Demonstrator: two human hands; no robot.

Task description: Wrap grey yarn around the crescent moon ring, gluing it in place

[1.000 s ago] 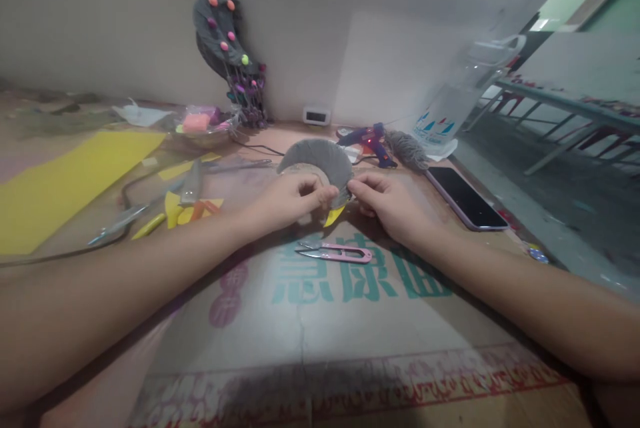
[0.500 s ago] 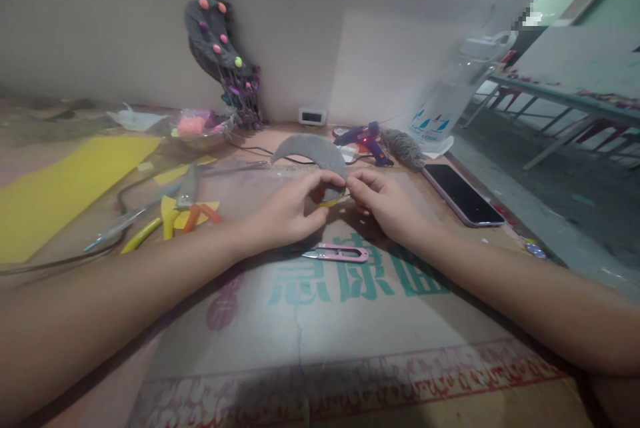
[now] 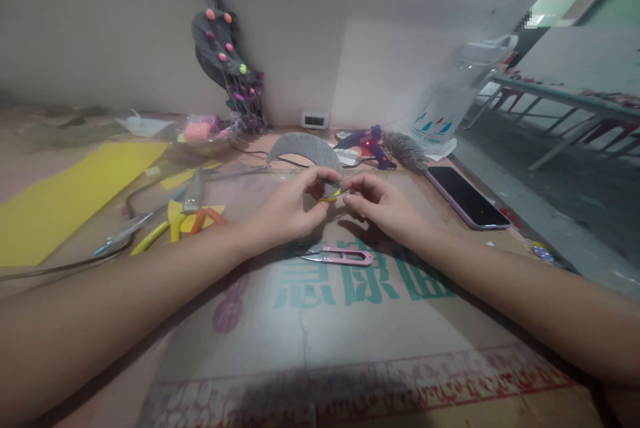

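Note:
A grey yarn-wrapped crescent [image 3: 305, 147] arches up from my left hand [image 3: 297, 205], which grips its lower end between thumb and fingers. A bit of yellow [image 3: 330, 199] shows at that end, where the wrapping stops. Close beside it, my right hand [image 3: 373, 205] is closed in a pinch at the crescent's tip; whatever is between those fingertips is too small to make out. Pink-handled thread snips [image 3: 343, 256] lie just below both hands on the printed cardboard [image 3: 320, 335].
Pliers [image 3: 193, 198], a yellow sheet [image 3: 75, 201] and a bag of bright clay [image 3: 200, 129] are at left. Behind stand a decorated grey moon [image 3: 215, 48] and a small digital display [image 3: 315, 121]. A glue gun [image 3: 367, 145], grey yarn [image 3: 405, 150], phone [image 3: 467, 198] and bottle [image 3: 445, 101] sit right.
The crescent has tipped slightly lower and left in my left hand. My right fingers have shifted a little at its tip. The whole view has moved slightly.

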